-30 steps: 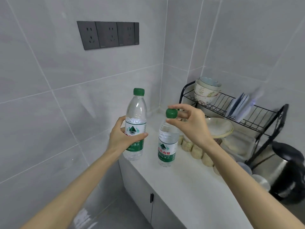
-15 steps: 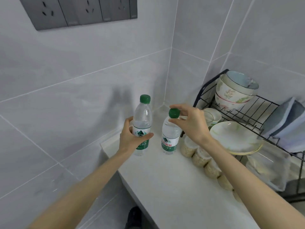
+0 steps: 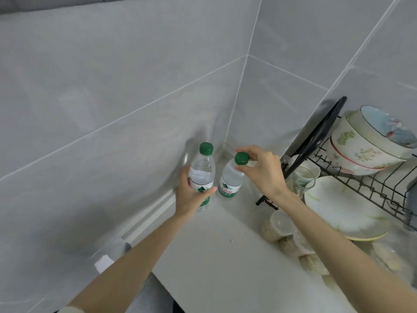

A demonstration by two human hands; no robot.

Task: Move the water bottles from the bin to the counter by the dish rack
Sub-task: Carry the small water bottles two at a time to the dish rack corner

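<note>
Green-capped, both upright: left clear plastic water bottle [image 3: 201,175] gripped round label by left hand [image 3: 191,196]; right clear plastic water bottle [image 3: 230,179] pinched at cap by right hand [image 3: 264,175]. Position: white counter [image 3: 225,256] corner, beside black wire dish rack [image 3: 372,188]. Remaining, judged: set-down, release; bin unseen.

Stacked bowls [image 3: 365,150] sit above a white plate [image 3: 338,211], glass [image 3: 303,179] and lidded tubs [image 3: 278,225].

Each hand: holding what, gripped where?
Left hand grips the left water bottle around its labelled middle. Right hand pinches the right water bottle by its green cap.
</note>
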